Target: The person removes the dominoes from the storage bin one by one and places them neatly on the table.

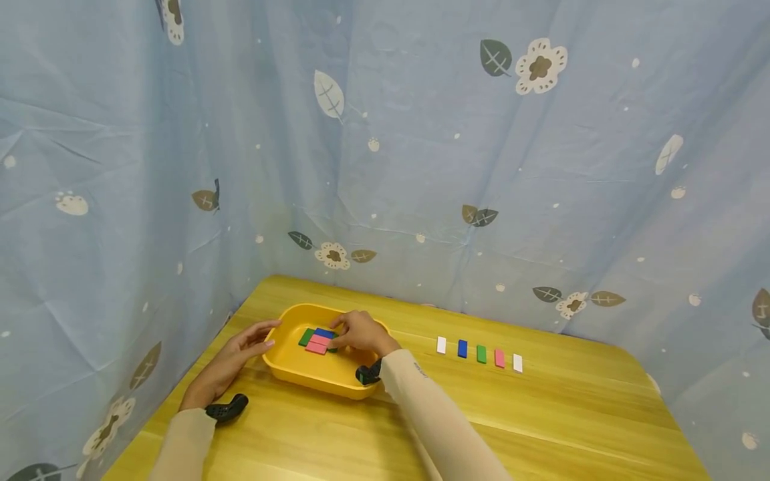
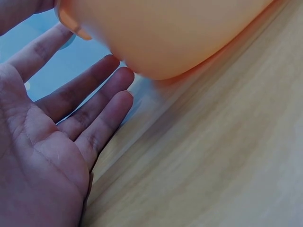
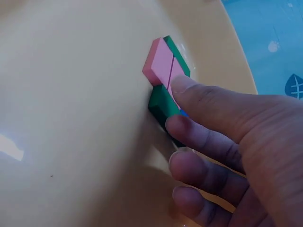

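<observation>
My left hand [image 1: 234, 354] is at the left end of a yellow plastic tub [image 1: 325, 385], fingers nearly straight. In the left wrist view its fingertips [image 2: 124, 78] are right at the tub's outer wall. My right hand [image 1: 361, 332] reaches inside the tub over a cluster of small flat rectangular blocks. Its thumb and forefinger close about a green block [image 3: 163, 103], the thumb tip overlapping a pink block beside it. Two pink blocks [image 1: 316, 348], a blue block [image 1: 325, 333] and another green block [image 1: 306, 337] lie against each other there. The right fingers partly hide the blue one.
Right of the tub, a spaced row of blocks lies on the wooden table [image 1: 559, 414]: white [image 1: 442, 345], blue [image 1: 462, 349], green [image 1: 481, 354], pink [image 1: 499, 358] and white [image 1: 518, 363]. A blue patterned curtain [image 1: 421, 167] hangs along the table's back and sides.
</observation>
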Tool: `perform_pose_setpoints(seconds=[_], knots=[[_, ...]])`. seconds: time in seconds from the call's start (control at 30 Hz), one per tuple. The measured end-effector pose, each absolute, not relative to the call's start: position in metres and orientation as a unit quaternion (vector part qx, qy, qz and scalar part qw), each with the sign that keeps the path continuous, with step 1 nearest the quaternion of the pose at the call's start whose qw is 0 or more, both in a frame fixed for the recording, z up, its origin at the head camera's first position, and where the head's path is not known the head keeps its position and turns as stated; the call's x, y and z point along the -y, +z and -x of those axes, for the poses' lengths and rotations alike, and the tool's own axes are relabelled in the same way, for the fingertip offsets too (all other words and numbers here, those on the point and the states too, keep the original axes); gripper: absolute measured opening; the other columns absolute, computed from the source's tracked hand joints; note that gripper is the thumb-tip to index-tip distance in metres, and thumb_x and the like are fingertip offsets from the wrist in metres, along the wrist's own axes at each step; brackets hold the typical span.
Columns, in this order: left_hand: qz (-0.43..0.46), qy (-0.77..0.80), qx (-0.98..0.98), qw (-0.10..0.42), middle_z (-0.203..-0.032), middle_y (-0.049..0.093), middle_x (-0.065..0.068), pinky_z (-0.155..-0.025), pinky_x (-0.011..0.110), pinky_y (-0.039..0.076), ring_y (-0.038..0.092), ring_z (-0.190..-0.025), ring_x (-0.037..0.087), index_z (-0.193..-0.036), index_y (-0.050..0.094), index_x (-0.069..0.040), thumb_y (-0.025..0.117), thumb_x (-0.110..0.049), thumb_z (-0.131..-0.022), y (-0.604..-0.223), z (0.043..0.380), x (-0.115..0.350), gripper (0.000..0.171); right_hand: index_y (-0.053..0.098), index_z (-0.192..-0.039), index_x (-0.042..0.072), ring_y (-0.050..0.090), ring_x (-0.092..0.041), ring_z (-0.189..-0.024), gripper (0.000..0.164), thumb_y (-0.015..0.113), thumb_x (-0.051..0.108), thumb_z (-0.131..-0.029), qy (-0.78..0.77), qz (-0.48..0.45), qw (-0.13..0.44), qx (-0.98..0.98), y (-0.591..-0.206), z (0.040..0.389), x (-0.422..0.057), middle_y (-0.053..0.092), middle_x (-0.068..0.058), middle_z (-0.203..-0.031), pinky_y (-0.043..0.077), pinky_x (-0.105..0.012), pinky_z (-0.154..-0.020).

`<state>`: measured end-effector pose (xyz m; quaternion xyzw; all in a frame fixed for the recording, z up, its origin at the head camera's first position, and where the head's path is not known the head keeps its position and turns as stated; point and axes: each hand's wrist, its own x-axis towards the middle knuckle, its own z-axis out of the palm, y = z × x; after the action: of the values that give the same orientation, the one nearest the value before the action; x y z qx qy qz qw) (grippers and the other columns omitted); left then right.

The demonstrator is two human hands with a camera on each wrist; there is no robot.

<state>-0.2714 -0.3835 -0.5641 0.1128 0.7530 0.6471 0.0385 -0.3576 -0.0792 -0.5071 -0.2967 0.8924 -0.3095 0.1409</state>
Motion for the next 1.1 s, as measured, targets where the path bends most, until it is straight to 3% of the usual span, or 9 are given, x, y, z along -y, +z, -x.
perform_pose_setpoints(seconds=[0.13,0.4,0.6,0.9,1.1], knots=[[-0.108,0.645,-0.756,0.040,-0.160,0.035,0.012,-0.099,0.012,0.041,0.044,-0.132,0.010,-0.154,0.047,-0.013,0.063,-0.027,-0.105,-0.563,0.271,0.384,0.053,0.074,-0.125,0.006,0.063,-0.008,-0.062,0.045,0.086,0.026,-0.086,-0.297,0.288,0.133,-0.901,-0.508,0.357,0.082,0.073,0.007,-0.079,0.052,-0.021,-0.066],[-0.112,0.645,-0.754,0.047,-0.162,0.033,0.011,-0.098,0.011,0.040,0.030,-0.145,0.035,-0.154,0.047,-0.014,0.063,-0.028,-0.105,-0.561,0.270,0.382,0.053,0.076,-0.121,0.012,0.059,-0.010,-0.073,0.049,0.090,0.036,-0.080,-0.227,0.299,0.120,-0.919,-0.505,0.357,0.080,0.074,0.005,-0.092,0.051,-0.023,-0.073],[-0.112,0.640,-0.758,0.050,-0.161,0.035,0.011,-0.099,0.013,0.041,0.038,-0.140,0.029,-0.153,0.048,-0.016,0.064,-0.029,-0.104,-0.562,0.271,0.382,0.053,0.074,-0.126,0.014,0.059,-0.011,-0.061,0.053,0.090,0.035,-0.081,-0.216,0.311,0.127,-0.917,-0.507,0.360,0.079,0.068,0.005,-0.072,0.049,-0.022,-0.063],[-0.107,0.630,-0.767,0.057,-0.162,0.036,0.006,-0.100,0.013,0.039,0.035,-0.144,0.030,-0.153,0.049,-0.023,0.064,-0.032,-0.104,-0.560,0.270,0.382,0.052,0.080,-0.115,0.011,0.062,-0.013,-0.089,0.048,0.090,0.042,-0.079,-0.144,0.310,0.097,-0.935,-0.499,0.357,0.082,0.075,0.001,-0.105,0.054,-0.026,-0.085],[-0.109,0.633,-0.764,0.061,-0.161,0.036,0.005,-0.099,0.013,0.040,0.037,-0.142,0.027,-0.153,0.049,-0.023,0.064,-0.031,-0.104,-0.561,0.270,0.383,0.052,0.078,-0.117,0.014,0.060,-0.013,-0.081,0.048,0.091,0.040,-0.079,-0.144,0.315,0.103,-0.932,-0.500,0.357,0.082,0.072,0.004,-0.091,0.053,-0.025,-0.079]])
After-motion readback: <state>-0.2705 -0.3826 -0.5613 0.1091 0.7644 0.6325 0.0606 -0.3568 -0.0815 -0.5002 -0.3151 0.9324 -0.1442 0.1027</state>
